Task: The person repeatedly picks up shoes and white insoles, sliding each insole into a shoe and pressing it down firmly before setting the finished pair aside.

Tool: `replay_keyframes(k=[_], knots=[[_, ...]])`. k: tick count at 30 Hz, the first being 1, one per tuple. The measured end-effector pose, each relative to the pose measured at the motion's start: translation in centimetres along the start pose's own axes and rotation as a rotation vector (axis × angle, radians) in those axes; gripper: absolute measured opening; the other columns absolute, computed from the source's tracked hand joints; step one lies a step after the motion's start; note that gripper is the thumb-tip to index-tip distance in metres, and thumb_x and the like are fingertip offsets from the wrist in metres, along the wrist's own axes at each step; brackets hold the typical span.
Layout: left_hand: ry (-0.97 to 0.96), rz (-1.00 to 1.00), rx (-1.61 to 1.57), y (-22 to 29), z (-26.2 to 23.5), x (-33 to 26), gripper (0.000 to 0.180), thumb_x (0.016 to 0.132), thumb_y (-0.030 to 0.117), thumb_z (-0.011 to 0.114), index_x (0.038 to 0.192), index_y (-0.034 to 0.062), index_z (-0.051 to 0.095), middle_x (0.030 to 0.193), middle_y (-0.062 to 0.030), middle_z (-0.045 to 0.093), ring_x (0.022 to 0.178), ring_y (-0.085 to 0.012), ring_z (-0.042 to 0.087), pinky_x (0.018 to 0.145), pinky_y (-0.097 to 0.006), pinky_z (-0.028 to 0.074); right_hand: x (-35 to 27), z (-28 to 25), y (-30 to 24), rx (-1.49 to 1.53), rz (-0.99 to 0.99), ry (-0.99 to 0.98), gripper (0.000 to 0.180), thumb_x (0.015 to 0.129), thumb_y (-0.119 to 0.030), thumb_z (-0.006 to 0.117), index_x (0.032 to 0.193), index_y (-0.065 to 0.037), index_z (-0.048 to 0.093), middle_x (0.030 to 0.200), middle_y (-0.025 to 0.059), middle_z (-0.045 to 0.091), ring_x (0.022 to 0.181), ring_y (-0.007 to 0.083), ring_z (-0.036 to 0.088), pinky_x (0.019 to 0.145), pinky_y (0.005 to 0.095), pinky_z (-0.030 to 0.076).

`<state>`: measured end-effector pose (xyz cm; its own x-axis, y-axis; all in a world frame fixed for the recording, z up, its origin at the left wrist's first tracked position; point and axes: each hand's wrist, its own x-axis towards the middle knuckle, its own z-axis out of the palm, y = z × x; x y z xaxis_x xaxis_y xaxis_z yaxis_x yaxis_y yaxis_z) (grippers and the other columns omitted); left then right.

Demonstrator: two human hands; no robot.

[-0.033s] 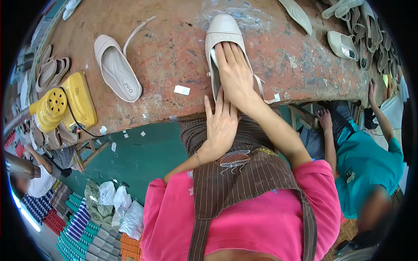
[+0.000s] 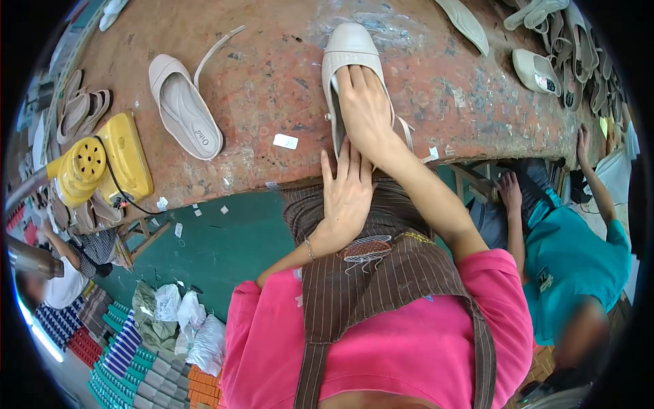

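Note:
A cream closed-toe flat shoe (image 2: 351, 42) lies on the worn reddish-brown workbench (image 2: 272, 102), toe pointing away from me. My right hand (image 2: 364, 112) reaches into its opening, fingers stretched flat toward the toe; the fingertips are hidden inside. At the heel end, by the bench's front edge, my left hand (image 2: 347, 194) lies with fingers straight and thumb apart, its fingertips partly covered by my right hand. A thin strap (image 2: 403, 129) sticks out on the shoe's right side. Farther left rests the matching shoe (image 2: 184, 112), its strap (image 2: 211, 54) loose and its printed insole showing.
A yellow machine (image 2: 126, 160) with a black cord stands at the left edge of the bench, near several sandals (image 2: 85, 112). A white label (image 2: 285, 141) lies between the shoes. Many shoes (image 2: 579, 58) crowd the far right. A co-worker in a teal shirt (image 2: 575, 249) sits at right.
My right hand and forearm have shifted slightly to the left within the shoe. The left hand and both shoes look the same.

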<state>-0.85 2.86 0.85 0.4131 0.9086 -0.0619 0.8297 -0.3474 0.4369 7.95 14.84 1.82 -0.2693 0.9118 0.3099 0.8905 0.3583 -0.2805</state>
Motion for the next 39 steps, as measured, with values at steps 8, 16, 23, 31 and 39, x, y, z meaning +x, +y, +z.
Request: replay_keyframes(k=[8,16,23,31,39], knots=[[0.010,-0.002,0.045,0.7,0.8,-0.2,0.048,0.090,0.022,0.055,0.130,-0.0036,0.053,0.136,-0.0194,0.051,0.138,-0.0342,0.037,0.114,-0.060,0.022,-2.2,1.0,0.5,-0.006,-0.069,-0.169,0.055,0.086,-0.008,0.048,0.134,0.018,0.041,0.142,0.0354,0.040,0.135,0.0467,0.039,0.113,0.0497,0.032],[0.099,0.053,0.018,-0.1,1.8,-0.6,0.047,0.085,0.020,0.060,0.128,0.0005,0.058,0.131,-0.0174,0.055,0.134,-0.0348,0.040,0.114,-0.060,0.024,-5.3,0.6,-1.5,0.019,-0.009,-0.315,0.061,0.086,-0.005,0.047,0.137,0.023,0.030,0.145,0.0419,0.029,0.140,0.0530,0.026,0.116,0.0544,0.025],[0.141,0.062,0.028,-0.4,0.9,-0.1,0.047,0.080,0.018,0.068,0.120,-0.0063,0.061,0.123,-0.0228,0.058,0.126,-0.0394,0.046,0.109,-0.056,0.032,-1.6,3.2,-0.8,-0.115,0.020,0.001,0.049,0.080,-0.004,0.055,0.123,0.017,0.044,0.123,0.0351,0.046,0.119,0.0490,0.044,0.107,0.0513,0.035],[0.241,-0.036,-0.083,0.2,0.6,1.6,0.066,0.079,0.028,0.075,0.132,-0.0048,0.051,0.138,-0.0249,0.049,0.133,-0.0419,0.041,0.111,-0.057,0.028,1.8,1.3,2.4,0.007,-0.188,-0.068,0.026,0.075,-0.014,0.067,0.091,0.007,0.066,0.080,0.0227,0.066,0.078,0.0377,0.067,0.071,0.0443,0.055],[0.552,-0.042,-0.338,-5.2,-8.5,6.6,0.015,0.067,0.001,0.065,0.066,0.0012,0.050,0.128,-0.0181,0.059,0.114,-0.0370,0.055,0.098,-0.044,0.044,7.4,-6.0,16.6,0.054,0.312,0.284,0.026,0.076,-0.006,0.063,0.102,-0.003,0.069,0.096,0.0200,0.064,0.095,0.0384,0.061,0.084,0.0483,0.049]])
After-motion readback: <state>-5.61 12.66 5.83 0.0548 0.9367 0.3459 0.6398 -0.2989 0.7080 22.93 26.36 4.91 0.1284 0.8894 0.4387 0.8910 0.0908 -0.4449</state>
